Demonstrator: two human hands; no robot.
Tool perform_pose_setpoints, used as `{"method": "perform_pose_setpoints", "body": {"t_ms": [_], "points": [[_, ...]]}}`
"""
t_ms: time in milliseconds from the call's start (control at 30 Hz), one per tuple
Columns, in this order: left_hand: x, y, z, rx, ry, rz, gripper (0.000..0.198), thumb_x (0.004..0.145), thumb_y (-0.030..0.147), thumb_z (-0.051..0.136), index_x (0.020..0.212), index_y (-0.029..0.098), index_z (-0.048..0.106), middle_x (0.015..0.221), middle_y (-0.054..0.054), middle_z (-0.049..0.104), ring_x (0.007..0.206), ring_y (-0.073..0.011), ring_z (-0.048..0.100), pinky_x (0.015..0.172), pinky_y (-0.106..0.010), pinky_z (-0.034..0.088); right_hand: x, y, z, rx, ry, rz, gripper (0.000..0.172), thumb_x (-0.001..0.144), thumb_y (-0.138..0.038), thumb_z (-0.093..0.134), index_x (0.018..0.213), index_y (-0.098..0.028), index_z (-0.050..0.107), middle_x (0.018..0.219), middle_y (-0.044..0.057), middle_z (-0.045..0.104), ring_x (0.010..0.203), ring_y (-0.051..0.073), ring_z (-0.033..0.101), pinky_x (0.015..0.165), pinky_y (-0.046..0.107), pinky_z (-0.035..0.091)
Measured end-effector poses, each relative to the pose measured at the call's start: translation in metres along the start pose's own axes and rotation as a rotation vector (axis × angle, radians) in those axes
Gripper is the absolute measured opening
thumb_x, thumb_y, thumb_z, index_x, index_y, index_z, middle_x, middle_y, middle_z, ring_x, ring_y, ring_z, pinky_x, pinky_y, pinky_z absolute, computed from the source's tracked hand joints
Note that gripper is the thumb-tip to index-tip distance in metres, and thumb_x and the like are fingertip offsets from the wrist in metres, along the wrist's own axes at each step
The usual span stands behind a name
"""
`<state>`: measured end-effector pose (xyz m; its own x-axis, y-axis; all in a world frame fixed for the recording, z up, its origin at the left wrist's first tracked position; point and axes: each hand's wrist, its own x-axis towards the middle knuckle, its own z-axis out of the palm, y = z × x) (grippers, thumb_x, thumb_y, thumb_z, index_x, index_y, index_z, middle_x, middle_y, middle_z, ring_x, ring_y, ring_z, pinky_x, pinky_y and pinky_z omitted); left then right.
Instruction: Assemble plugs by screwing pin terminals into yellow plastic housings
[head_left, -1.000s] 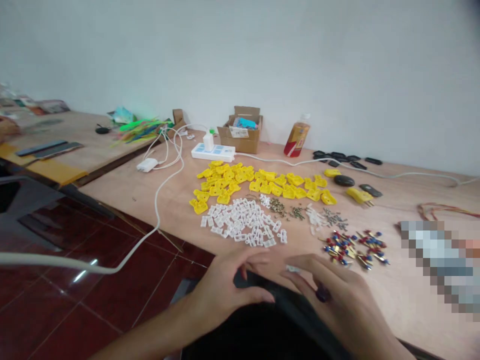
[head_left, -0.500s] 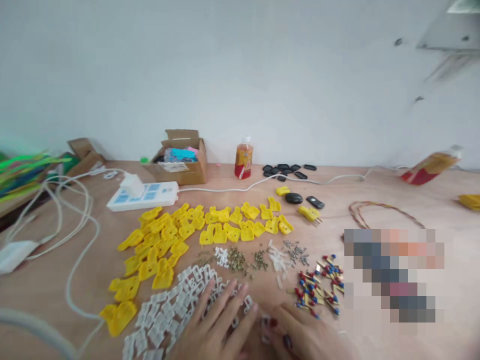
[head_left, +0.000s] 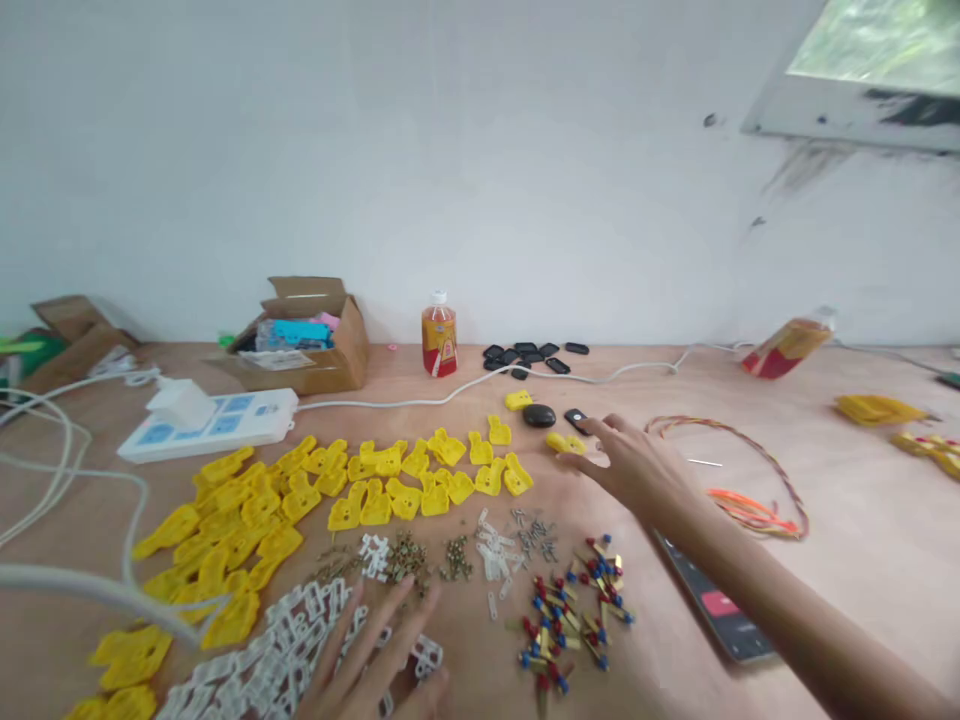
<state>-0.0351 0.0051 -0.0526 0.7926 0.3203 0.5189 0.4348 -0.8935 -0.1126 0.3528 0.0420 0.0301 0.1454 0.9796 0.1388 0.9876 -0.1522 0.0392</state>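
My left hand (head_left: 379,655) lies with fingers spread over the right edge of a heap of whitish translucent plastic pieces (head_left: 259,650). A few of those pieces (head_left: 427,652) show beside its fingers. Stretched out across the table, my right hand (head_left: 637,462) has its thumb and fingers apart. Its fingertips are close to a yellow plug (head_left: 556,442) and a small black remote-like object (head_left: 576,421); whether they touch is unclear. A black rounded object (head_left: 539,416) and another yellow plug piece (head_left: 517,400) lie just beyond.
Yellow plug shells (head_left: 259,500) spread across the left. Small brass parts (head_left: 405,560), grey screws (head_left: 536,538) and red-and-blue-tipped brass pins (head_left: 559,625) lie in front. A phone (head_left: 712,600) sits under my right forearm. Behind are a power strip (head_left: 247,425), cardboard box (head_left: 349,345) and bottle (head_left: 439,340).
My right hand has left the spot beside my left hand and reached forward toward the yellow plug. My left hand stays over the translucent pieces. The view has swung right.
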Motion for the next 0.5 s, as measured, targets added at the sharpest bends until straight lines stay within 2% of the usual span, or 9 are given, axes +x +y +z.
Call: {"method": "perform_pose_setpoints", "body": {"t_ms": [67, 167, 300, 400, 500], "points": [[0.001, 0.003, -0.004, 0.041, -0.061, 0.009, 0.019, 0.107, 0.032, 0.059, 0.120, 0.032, 0.073, 0.150, -0.001, 0.067, 0.143, -0.0227, 0.058, 0.135, -0.051, 0.018, 0.020, 0.009, 0.014, -0.018, -0.084, -0.023, 0.048, 0.101, -0.055, 0.058, 0.133, -0.021, 0.069, 0.120, 0.016, 0.078, 0.090, 0.031, 0.078, 0.057, 0.030, 0.044], [0.004, 0.013, -0.006, 0.040, -0.087, -0.058, 0.025, 0.109, 0.033, 0.054, 0.121, 0.028, 0.075, 0.147, -0.005, 0.068, 0.146, -0.0248, 0.054, 0.136, -0.050, 0.009, 0.027, 0.016, 0.025, 0.001, -0.146, -0.085, 0.038, 0.103, -0.047, 0.055, 0.124, -0.023, 0.074, 0.118, 0.015, 0.080, 0.092, 0.030, 0.078, 0.061, 0.030, 0.044], [0.011, 0.032, 0.002, -0.005, 0.017, -0.226, 0.026, 0.110, 0.029, 0.053, 0.112, 0.025, 0.079, 0.136, -0.004, 0.075, 0.142, -0.0235, 0.057, 0.136, -0.047, 0.014, 0.028, 0.020, 0.022, 0.033, -0.208, -0.137, 0.033, 0.100, -0.047, 0.058, 0.119, -0.028, 0.076, 0.116, 0.011, 0.081, 0.096, 0.029, 0.077, 0.065, 0.030, 0.045], [0.016, 0.040, 0.012, -0.014, 0.014, -0.170, 0.027, 0.110, 0.034, 0.055, 0.123, 0.024, 0.077, 0.138, -0.005, 0.075, 0.141, -0.0242, 0.058, 0.136, -0.050, 0.011, 0.032, 0.017, 0.022, 0.030, -0.212, -0.119, 0.037, 0.092, -0.050, 0.068, 0.119, -0.026, 0.075, 0.112, 0.012, 0.082, 0.093, 0.030, 0.076, 0.064, 0.031, 0.045], [0.018, 0.034, 0.017, 0.012, -0.010, -0.068, 0.032, 0.111, 0.025, 0.048, 0.126, 0.023, 0.076, 0.135, -0.004, 0.076, 0.136, -0.0227, 0.062, 0.136, -0.052, 0.009, 0.029, 0.012, 0.010, 0.035, -0.163, -0.097, 0.034, 0.093, -0.042, 0.068, 0.121, -0.022, 0.074, 0.112, 0.013, 0.082, 0.095, 0.030, 0.077, 0.067, 0.032, 0.048]]}}
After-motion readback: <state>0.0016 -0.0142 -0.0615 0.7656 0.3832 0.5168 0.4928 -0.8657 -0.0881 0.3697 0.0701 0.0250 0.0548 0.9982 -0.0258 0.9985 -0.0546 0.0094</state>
